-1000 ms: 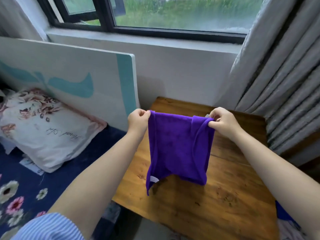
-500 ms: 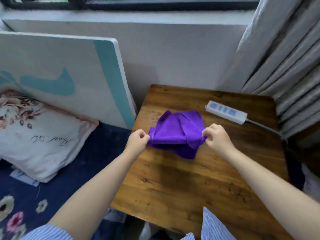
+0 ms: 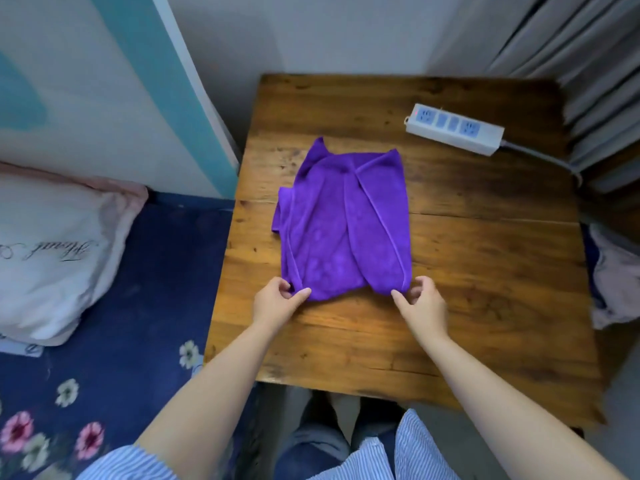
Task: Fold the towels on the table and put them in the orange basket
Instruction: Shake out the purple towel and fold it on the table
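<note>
A purple towel (image 3: 341,223) lies rumpled on the wooden worktop (image 3: 467,258), one side folded over the middle. The left hand (image 3: 277,301) pinches its near left corner, while the right hand (image 3: 420,301) sits at the near right corner (fingers loosely curled, barely touching). A white power strip (image 3: 454,129) rests farther back.

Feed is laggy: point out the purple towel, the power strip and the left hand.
purple towel (image 3: 341,223), head view, middle of cloth.
power strip (image 3: 454,129), head view, top face.
left hand (image 3: 277,301), head view, back of hand.

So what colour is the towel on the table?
Solid purple towel, clearest in the head view.
</note>
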`<state>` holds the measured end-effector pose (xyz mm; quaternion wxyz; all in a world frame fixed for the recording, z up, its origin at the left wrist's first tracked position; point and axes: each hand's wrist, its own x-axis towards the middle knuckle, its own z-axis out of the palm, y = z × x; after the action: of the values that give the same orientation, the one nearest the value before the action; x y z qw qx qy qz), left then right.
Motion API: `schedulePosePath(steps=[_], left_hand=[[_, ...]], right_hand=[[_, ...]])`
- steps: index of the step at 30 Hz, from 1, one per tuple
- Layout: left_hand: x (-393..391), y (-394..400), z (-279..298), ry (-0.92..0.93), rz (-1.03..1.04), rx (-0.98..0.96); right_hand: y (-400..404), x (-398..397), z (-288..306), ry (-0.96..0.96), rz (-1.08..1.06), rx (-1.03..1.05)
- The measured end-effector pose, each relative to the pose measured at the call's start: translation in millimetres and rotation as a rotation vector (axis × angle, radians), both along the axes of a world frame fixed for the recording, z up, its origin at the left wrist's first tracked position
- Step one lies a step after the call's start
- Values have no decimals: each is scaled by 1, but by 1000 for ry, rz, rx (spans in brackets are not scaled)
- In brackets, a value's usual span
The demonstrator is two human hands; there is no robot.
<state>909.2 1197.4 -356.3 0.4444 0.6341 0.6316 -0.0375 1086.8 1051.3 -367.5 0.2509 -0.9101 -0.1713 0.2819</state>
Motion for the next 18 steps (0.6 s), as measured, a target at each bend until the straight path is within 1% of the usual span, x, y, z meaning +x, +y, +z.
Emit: schedulePosePath(steps=[1, 3, 7, 11, 13, 15, 16, 18], left_hand=[[4, 1, 0, 24, 1, 29], [12, 4, 0, 86, -29, 76], [24, 14, -5, 270, -140, 110], [21, 16, -9, 320, -128, 107], [15, 19, -7, 304, -143, 129], [7, 23, -5, 243, -100, 126], [3, 26, -4, 179, -49, 118], [-3, 33, -1, -24, 76, 93]], right_hand=[[3, -2, 0, 5, -66, 1], [9, -6, -3, 2, -122, -10], [19, -9, -8, 27, -222, -67], [19, -5, -5, 51, -314, -122], [16, -2, -3, 32, -359, -113], [12, 4, -3, 27, -425, -65], [11, 7, -2, 40, -471, -20], [9, 13, 3, 75, -541, 51]])
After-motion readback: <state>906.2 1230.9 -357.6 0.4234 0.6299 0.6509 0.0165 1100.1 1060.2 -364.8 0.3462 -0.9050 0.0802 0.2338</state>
